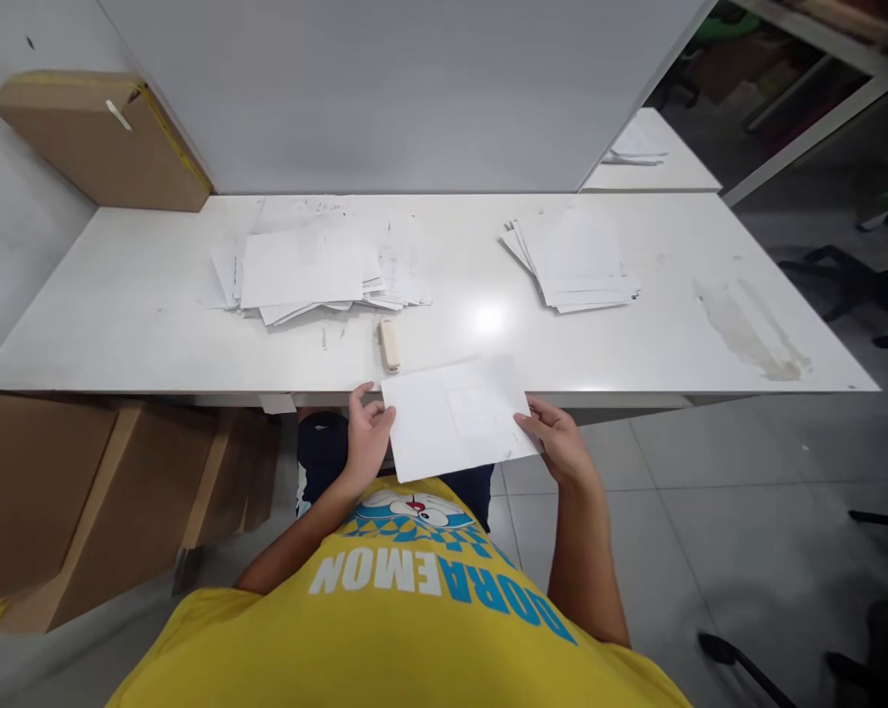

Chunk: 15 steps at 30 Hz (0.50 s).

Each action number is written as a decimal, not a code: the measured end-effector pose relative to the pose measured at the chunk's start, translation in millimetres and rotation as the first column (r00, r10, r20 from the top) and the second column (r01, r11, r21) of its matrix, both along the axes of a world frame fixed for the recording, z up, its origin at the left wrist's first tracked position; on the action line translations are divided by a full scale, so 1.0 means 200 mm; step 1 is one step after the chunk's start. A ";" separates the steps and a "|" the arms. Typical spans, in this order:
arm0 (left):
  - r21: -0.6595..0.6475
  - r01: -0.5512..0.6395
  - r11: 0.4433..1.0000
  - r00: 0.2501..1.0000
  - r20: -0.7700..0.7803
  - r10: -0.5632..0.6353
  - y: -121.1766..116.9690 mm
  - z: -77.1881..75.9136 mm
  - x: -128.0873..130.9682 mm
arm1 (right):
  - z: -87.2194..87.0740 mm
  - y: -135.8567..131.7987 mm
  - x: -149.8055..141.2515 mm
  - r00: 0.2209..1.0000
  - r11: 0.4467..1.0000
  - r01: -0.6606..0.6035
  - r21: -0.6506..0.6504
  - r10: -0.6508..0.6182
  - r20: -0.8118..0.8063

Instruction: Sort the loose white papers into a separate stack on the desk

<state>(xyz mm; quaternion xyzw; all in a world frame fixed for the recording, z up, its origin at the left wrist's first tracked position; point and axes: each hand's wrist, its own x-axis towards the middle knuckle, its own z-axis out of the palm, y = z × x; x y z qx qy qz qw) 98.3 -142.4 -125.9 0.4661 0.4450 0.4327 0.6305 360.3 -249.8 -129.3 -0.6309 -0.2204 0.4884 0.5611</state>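
Between my two hands is a white sheet of paper [450,418], tilted a little and overlapping the front edge of the table. My left hand [370,430] pinches its left side between thumb and fingers. At the right side, my right hand [558,438] grips the edge with the thumb on top. I cannot tell whether it is one sheet or a few together. Just beyond the paper lies a small cream stapler [388,344]. A messy pile of papers [303,265] is at the back left, and another paper stack [576,261] sits to the right.
The white table [458,324] meets a tall pale panel [414,98] at its back. A cardboard box [111,138] leans in the left corner, and brown cartons [141,472] stand below the table on the left. Chair legs [857,285] show on the floor at right.
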 end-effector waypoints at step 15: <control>0.615 0.372 0.696 0.640 -0.712 0.287 0.25 0.07 -0.01 | -0.05 0.13 0.01 0.973 0.986 0.161 -0.050 -0.150 0.175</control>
